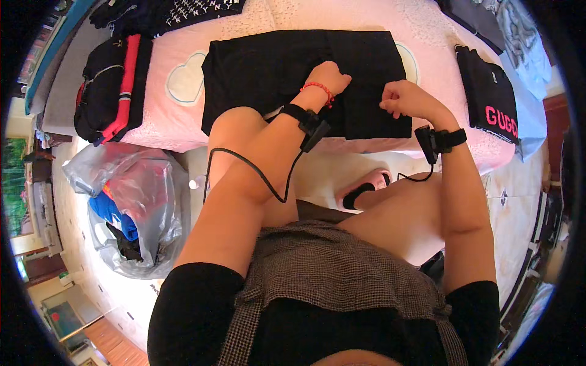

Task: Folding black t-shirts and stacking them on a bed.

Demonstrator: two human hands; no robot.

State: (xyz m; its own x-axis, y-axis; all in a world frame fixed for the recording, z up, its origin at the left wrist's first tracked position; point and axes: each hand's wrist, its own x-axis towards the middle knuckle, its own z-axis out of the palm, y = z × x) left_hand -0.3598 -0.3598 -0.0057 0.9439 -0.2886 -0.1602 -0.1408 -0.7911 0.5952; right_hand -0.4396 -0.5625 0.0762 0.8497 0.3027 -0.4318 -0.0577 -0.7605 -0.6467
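Observation:
A black cloth garment, folded into a wide rectangle, lies flat on a pink bedspread with heart patches. My left hand, with a red bead bracelet at its wrist, rests over the middle of the garment, its fingers curled and partly hidden from the camera. Over the garment's right edge is my right hand, fingers bent and thumb near the fingertips; no cloth shows between them. Both wrists wear black straps with small devices and cables.
Folded dark clothes with a red stripe lie at the left, a folded black shirt with pink lettering at the right. More dark clothing is at the top. A clear plastic bag of clothes stands on the floor, lower left.

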